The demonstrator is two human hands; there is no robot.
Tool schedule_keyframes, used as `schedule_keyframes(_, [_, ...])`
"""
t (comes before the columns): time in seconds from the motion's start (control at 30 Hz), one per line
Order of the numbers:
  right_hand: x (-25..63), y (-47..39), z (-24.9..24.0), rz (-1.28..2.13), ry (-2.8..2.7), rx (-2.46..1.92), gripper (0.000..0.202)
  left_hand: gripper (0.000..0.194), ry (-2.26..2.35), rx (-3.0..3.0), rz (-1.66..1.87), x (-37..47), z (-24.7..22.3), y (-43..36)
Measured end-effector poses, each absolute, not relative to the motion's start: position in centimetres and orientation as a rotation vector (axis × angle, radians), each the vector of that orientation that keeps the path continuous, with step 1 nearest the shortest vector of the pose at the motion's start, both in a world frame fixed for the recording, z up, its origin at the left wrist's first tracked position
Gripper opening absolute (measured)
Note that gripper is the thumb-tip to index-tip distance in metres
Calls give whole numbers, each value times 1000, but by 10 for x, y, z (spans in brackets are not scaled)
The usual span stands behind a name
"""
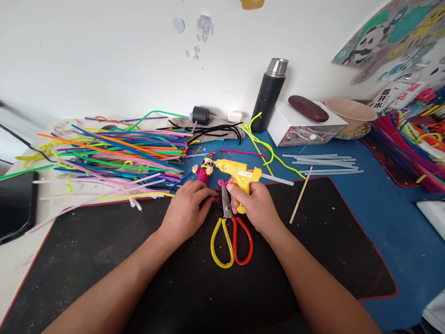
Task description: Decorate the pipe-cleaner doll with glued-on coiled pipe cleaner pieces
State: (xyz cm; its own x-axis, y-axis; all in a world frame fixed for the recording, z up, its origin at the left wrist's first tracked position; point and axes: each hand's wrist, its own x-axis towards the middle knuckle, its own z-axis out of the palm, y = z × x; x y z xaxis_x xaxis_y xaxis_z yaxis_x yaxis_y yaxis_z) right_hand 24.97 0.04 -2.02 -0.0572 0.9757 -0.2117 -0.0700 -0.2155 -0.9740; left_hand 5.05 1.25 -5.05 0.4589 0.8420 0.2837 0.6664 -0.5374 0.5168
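My left hand (pixel 189 206) is closed, thumb and fingertips pinched on a small magenta pipe cleaner end (pixel 217 200), mostly hidden. Just beyond those fingers lies a pipe cleaner figure (pixel 204 174) with a magenta body and a colourful head. Between my right thumb and forefinger is a curled pink pipe cleaner piece (pixel 223 183); my right hand (pixel 255 204) is closed on it. A yellow glue gun (pixel 236 170) lies at that hand, its nozzle toward the figure's head and its handle partly covered by my thumb. Scissors (pixel 227 211) with yellow and red handles lie between my hands.
Many coloured pipe cleaners (pixel 125 153) lie at the left, near a dark device (pixel 17 204). A black flask (pixel 269 95), a white box (pixel 306 123) and a bowl (pixel 351 116) stand at the back. Glue sticks (pixel 327 162) and a wooden stick (pixel 301 195) lie right.
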Motion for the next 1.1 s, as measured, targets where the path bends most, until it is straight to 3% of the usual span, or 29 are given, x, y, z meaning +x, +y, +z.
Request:
schedule_keyframes(0.53, [249,1,-21,1443,-1082,-1317,30,20,1265,2510,559,52,-45,12])
schedule_keyframes(0.8, [251,1,-23,1441,-1027,-1304,35,13,1281,2330,752,50,-47,13])
schedule_keyframes(1.1, [252,1,-26,1432,-1025,-1299,40,8,1249,2400,718,51,-48,13])
